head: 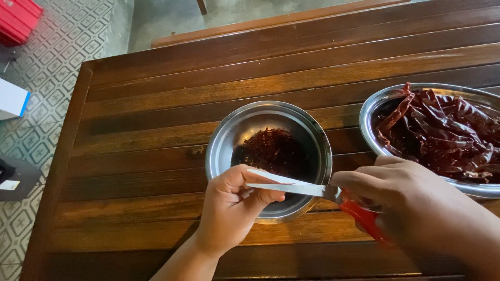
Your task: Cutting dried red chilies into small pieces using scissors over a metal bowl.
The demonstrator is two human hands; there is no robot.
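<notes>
Nearest us, our right hand (411,203) wraps the red handles of the scissors (312,188), whose blades stand slightly parted over the near rim of the small steel bowl (219,140). Our left hand (232,205) is curled, fingertips pressed together beside the blades; whether it pinches a chilli we cannot tell. We judge the dried chillies (448,130), heaped in the large steel bowl (372,106) to the right, light, brittle and papery, best pinched at the stem end. Cut chilli pieces (273,151) lie in the small bowl. Both bowls sit on a dark slatted wooden table (156,99); patterned floor tiles (52,62) show on the left.
</notes>
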